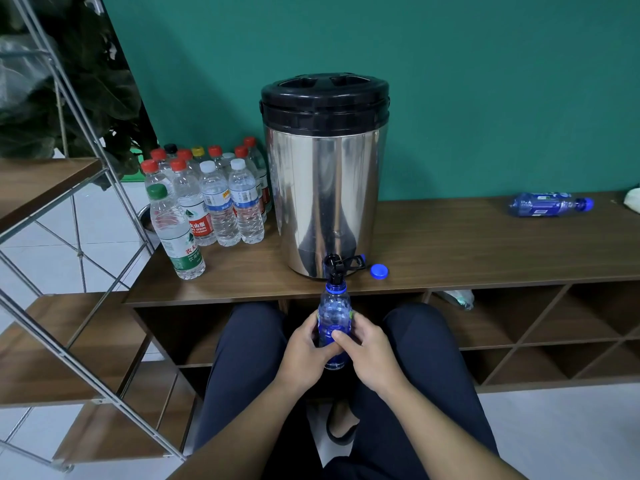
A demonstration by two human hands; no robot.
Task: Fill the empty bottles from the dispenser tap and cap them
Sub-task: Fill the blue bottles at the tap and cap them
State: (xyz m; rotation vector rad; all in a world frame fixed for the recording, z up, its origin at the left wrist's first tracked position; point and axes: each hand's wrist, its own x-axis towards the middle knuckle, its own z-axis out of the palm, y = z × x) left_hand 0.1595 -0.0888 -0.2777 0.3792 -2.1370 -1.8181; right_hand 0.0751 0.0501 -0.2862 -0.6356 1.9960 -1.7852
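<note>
Right now both hands hold one blue bottle (333, 318) upright below the front edge of the worktop (450, 251), its open neck directly under the black tap (334, 266) of the steel dispenser (323, 188). The left hand (304, 348) wraps the bottle from its side with fingers curled round the body; the right hand (367, 344) does the same from the other side, its thumb laid across the front of the bottle and its fingers (353, 315) hooked behind. Whether water is running cannot be told. The dispenser, with a black lid (325, 95), stands near the middle of the worktop close to the front edge, its tap overhanging that edge. A loose blue cap (379, 271) lies flat on the worktop just beside the tap, near the front edge. Toward the right end of the worktop, well apart from the dispenser, a second blue bottle (550, 204) lies on its side with a cap on. At the left end a cluster of clear bottles (221, 199) stands upright, capped in red, white, yellow, black and green; the green-capped bottle (175, 233) stands nearest the front-left corner. The person's knees in dark trousers (242, 358) flank the held bottle.
</note>
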